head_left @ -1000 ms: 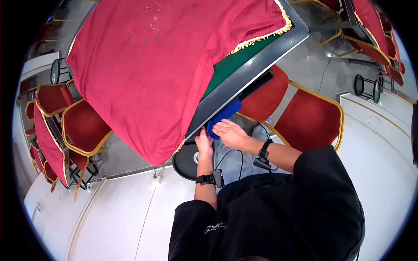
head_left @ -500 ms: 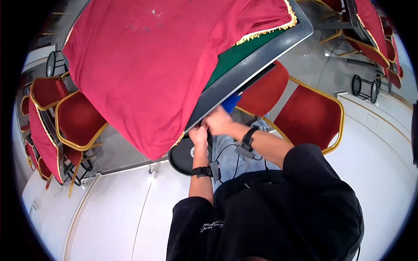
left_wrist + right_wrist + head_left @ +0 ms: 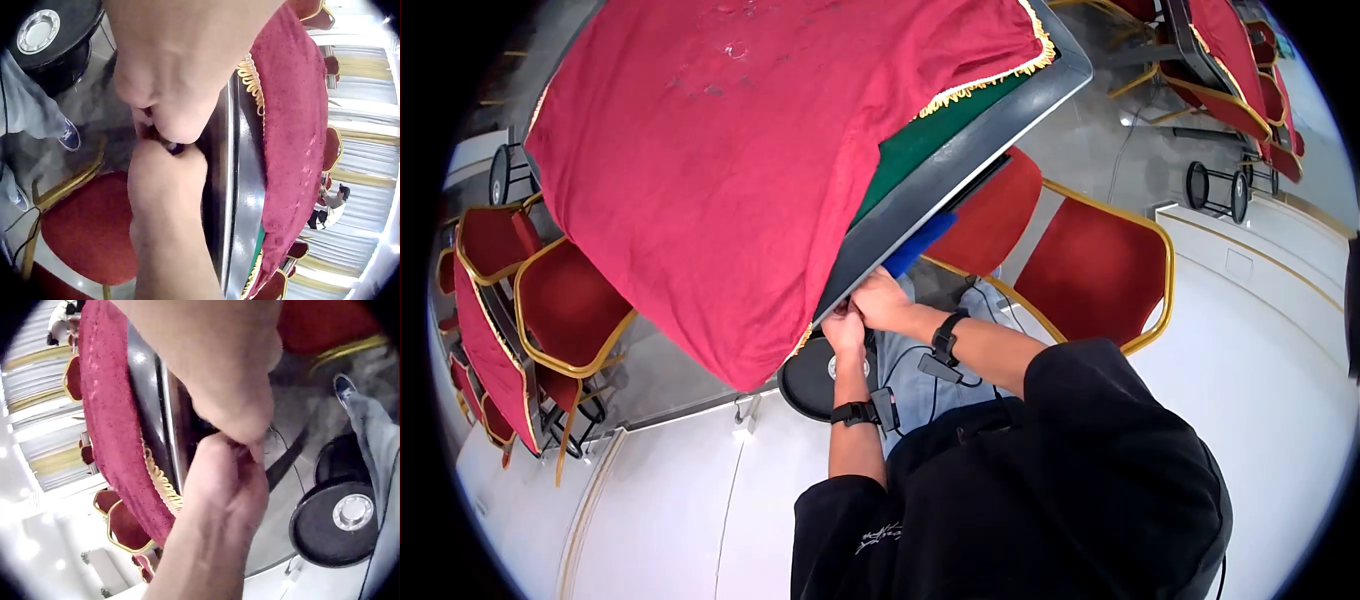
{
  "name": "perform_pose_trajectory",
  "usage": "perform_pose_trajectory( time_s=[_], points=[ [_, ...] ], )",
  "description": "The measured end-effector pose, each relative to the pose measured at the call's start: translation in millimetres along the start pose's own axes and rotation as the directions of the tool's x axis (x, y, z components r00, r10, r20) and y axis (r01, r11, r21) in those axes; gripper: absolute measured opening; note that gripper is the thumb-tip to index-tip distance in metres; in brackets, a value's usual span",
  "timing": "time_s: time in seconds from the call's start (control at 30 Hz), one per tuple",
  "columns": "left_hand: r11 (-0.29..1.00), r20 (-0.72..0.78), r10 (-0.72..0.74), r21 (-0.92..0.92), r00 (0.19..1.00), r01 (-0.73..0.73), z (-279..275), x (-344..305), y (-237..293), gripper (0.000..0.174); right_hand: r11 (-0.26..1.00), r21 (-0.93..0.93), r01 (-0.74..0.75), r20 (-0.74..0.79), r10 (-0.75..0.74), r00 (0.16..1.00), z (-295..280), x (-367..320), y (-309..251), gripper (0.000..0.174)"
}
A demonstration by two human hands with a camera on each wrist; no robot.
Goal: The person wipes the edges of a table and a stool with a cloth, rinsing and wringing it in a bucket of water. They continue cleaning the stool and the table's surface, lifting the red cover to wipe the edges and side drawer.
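My left hand (image 3: 843,328) and right hand (image 3: 882,300) meet under the dark rim of a table (image 3: 940,165), close to its near corner. In the left wrist view, the left hand (image 3: 169,81) and right hand (image 3: 167,181) come together with fingers bent inward. Their fingertips are mostly hidden, with a small dark spot showing between them; I cannot tell what they hold. A blue cloth (image 3: 922,243) lies just beyond the right hand, along the underside of the rim. A red tablecloth (image 3: 720,190) with gold fringe covers most of the tabletop, leaving some green surface (image 3: 905,165) bare.
Red chairs with gold frames stand to the right, the nearest chair (image 3: 1095,265) beside my legs. Below the left hand is a round black stand (image 3: 312,531) with a metal ashtray (image 3: 353,512) on top. A thin cable (image 3: 1000,300) runs by my knees.
The right hand has left the blue cloth and moved left and down to the left hand, under the rim. The cloth stays by the table edge. The left hand stays near the corner.
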State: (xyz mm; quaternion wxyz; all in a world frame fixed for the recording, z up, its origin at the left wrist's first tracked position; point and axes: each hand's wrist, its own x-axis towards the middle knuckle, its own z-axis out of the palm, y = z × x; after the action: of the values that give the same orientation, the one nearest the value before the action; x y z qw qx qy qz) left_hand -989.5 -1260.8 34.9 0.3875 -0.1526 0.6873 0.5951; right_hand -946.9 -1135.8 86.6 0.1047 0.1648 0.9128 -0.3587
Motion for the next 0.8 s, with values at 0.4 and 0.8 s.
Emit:
perform_pose_trajectory(
  time_s=[0.4,0.8],
  points=[
    [0.993,-0.038,-0.117,0.007,0.992,0.117,4,-7,11,0.018,0.946,-0.305,-0.114,0.032,0.129,0.991,-41,-11,28,0.048],
    [0.896,-0.046,-0.271,-0.379,0.962,0.234,12,-10,9,0.011,-0.048,0.782,-0.621,0.608,0.277,0.744,-85,-119,127,0.031]
  ],
)
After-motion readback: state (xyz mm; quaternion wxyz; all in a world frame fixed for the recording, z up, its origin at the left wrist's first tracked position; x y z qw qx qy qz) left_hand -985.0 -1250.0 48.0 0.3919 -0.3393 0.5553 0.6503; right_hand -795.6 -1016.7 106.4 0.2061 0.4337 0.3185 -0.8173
